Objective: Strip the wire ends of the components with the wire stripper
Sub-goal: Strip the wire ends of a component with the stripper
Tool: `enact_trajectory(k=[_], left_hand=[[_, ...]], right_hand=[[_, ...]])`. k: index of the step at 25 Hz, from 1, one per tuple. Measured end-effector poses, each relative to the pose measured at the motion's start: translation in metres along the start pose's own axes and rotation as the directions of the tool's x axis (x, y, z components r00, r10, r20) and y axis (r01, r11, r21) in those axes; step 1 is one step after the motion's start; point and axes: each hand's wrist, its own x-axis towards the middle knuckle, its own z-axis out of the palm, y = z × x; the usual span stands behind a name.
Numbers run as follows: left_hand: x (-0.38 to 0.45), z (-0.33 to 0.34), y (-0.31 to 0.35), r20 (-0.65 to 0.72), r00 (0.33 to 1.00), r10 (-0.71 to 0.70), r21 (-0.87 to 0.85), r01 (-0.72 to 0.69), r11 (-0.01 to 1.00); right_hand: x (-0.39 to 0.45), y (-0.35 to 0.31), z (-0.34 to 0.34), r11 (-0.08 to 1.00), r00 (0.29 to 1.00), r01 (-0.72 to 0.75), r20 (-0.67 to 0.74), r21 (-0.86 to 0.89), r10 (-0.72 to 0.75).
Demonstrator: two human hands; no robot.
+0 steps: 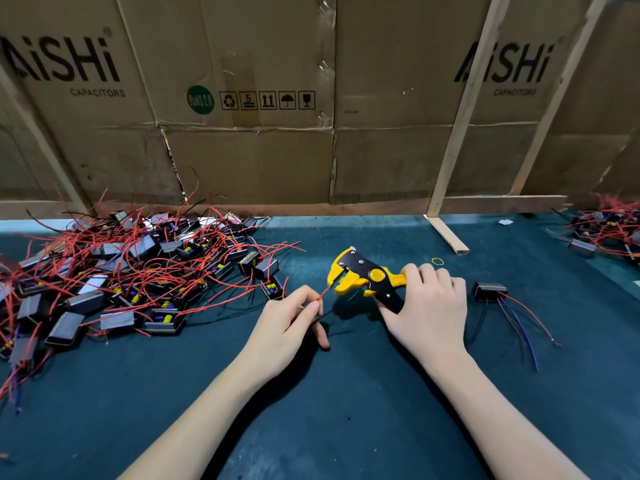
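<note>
We are pinching a red wire and gripping the wire stripper.

Our left hand point(289, 320) is pinching the red wire point(322, 294) near its end, the tip pointing at the stripper's open yellow jaws. Our right hand point(427, 306) is clenching around the wire stripper point(363, 277) by its handles, just above the table point(346, 410). A pile of components point(138, 271) is lying to the left; one component point(489, 292) is sitting right of the hand.
</note>
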Motion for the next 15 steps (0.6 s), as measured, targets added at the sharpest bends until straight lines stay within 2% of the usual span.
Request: enact_trajectory(k=[9, 15], left_hand=[[0.0027, -0.0007, -0.0025, 0.004, 0.996, -0.086, 0.003, 0.086, 0.996], [0.0027, 0.0007, -0.0032, -0.003, 0.997, -0.077, -0.007, 0.077, 0.997]], right_hand=[[-0.0014, -0.0079, -0.005, 0.999, 1.0, 0.023, 0.003, 0.029, -0.023], [0.0004, -0.0073, -0.0067, 0.999, 0.999, 0.047, 0.0, 0.023, -0.047]])
